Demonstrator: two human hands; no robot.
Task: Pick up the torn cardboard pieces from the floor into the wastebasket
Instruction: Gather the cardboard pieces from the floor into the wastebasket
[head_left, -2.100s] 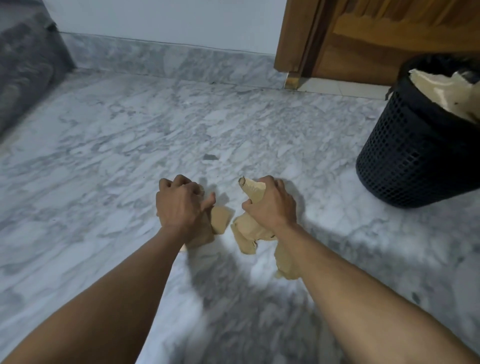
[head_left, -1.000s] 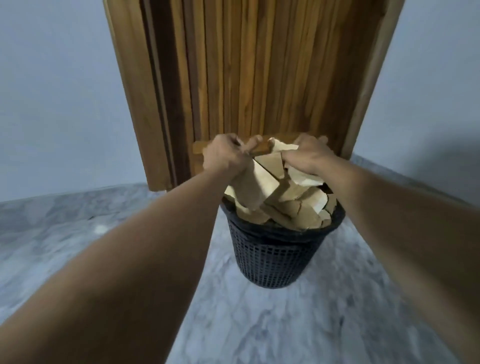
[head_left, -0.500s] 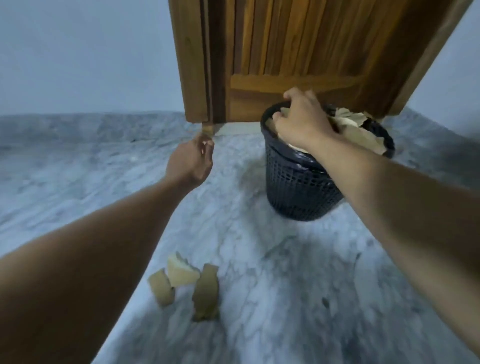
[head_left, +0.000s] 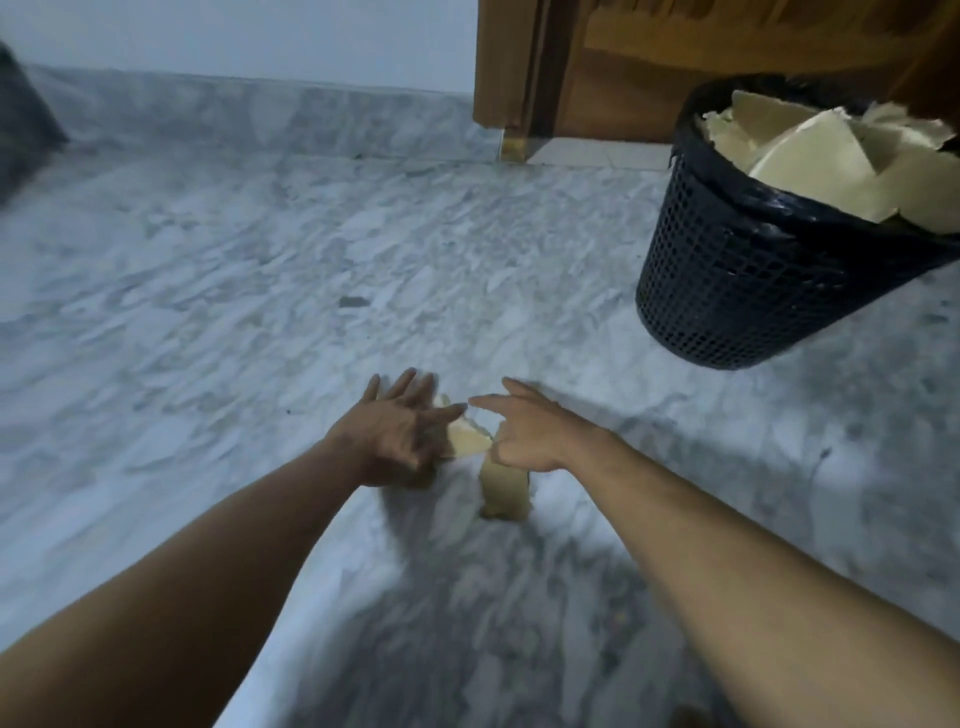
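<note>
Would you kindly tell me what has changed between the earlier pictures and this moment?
Both hands carried their gripped cardboard to the wastebasket and let it go there. The left hand and right hand have since come back down, open, over the few torn pieces on the floor, not yet gripping them. The wastebasket stays by the wooden door, piled with cardboard.

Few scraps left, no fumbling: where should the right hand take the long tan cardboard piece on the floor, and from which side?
Probably from straight above, across its narrow width near the far end, under the right hand. The tan cardboard piece lies on the floor, long axis toward the camera, so a thumb-and-finger grip can close on its two long edges.
</note>
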